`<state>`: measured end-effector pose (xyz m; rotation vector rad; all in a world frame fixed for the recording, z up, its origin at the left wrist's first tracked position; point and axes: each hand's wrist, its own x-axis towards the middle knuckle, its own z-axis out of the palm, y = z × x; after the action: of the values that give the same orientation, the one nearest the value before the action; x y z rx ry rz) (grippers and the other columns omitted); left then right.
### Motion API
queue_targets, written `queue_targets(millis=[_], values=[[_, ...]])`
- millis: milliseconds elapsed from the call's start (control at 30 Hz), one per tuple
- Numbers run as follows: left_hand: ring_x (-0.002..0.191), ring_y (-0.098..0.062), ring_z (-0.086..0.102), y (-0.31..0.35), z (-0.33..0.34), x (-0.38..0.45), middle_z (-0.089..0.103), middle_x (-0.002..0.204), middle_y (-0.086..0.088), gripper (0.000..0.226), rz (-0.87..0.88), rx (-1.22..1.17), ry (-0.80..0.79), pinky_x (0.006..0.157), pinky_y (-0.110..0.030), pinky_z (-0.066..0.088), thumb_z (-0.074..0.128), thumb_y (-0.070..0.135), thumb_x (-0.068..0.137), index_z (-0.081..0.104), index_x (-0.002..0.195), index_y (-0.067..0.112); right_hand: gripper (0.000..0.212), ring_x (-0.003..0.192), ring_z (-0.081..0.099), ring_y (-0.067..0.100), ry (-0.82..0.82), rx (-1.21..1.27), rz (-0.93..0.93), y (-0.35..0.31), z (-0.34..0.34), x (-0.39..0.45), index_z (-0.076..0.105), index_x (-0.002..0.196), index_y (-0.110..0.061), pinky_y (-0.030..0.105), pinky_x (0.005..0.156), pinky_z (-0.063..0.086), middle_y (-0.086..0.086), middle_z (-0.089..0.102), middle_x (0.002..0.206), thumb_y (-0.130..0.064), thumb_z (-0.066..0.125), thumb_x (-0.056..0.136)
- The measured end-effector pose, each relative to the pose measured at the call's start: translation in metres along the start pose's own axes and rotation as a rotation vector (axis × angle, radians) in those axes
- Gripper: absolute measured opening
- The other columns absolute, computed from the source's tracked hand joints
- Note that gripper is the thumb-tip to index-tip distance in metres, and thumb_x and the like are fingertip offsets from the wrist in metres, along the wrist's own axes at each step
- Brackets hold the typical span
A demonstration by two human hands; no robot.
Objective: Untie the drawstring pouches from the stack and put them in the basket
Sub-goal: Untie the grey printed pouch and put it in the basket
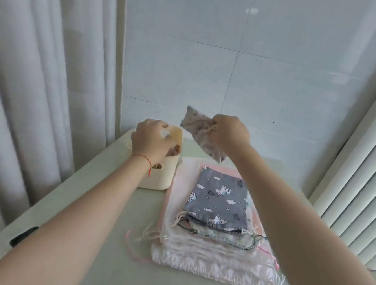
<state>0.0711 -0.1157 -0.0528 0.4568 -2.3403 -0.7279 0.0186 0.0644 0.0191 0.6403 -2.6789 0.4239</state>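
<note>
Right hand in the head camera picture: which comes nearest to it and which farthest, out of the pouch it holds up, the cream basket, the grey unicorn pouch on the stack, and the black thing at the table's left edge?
1. Held pouch: gripped in the right hand.
2. Cream basket: to its left, under the left hand.
3. Grey unicorn pouch: on top of the stack, below the hand; too close to call against the basket.
4. Black object: far left table edge.

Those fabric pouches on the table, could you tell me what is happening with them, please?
A person's right hand grips a small pale printed drawstring pouch in the air beside the cream plastic basket. The left hand reaches into the basket. A grey unicorn-print pouch tops the remaining stack.
</note>
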Motion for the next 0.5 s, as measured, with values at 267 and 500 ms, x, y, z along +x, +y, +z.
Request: queue_targets(millis=[267,500], values=[[0.117,-0.032,0.058,-0.057,-0.044,-0.005,0.055,0.133,-0.013,0.071,-0.457,-0.45,-0.205,0.098,-0.044,0.049,0.053,0.028,0.069,0.039,0.137,0.011,0.024,0.079,0.055,0.03,0.136,-0.107,-0.15,-0.093,0.045,0.022,0.056,0.101,-0.016,0.029,0.058,0.032,0.003,0.059,0.088,-0.006,0.045,0.082],[0.126,-0.025,0.049,-0.081,-0.047,0.01,0.052,0.138,-0.007,0.04,-0.203,-0.251,-0.002,0.105,-0.035,0.039,0.048,0.018,0.092,0.052,0.132,0.013,0.023,0.102,0.059,0.022,-0.351,-0.289,-0.368,-0.102,0.094,0.033,0.067,0.109,-0.021,0.031,0.084,0.044,0.0,0.065,0.109,-0.03,0.052,0.093]])
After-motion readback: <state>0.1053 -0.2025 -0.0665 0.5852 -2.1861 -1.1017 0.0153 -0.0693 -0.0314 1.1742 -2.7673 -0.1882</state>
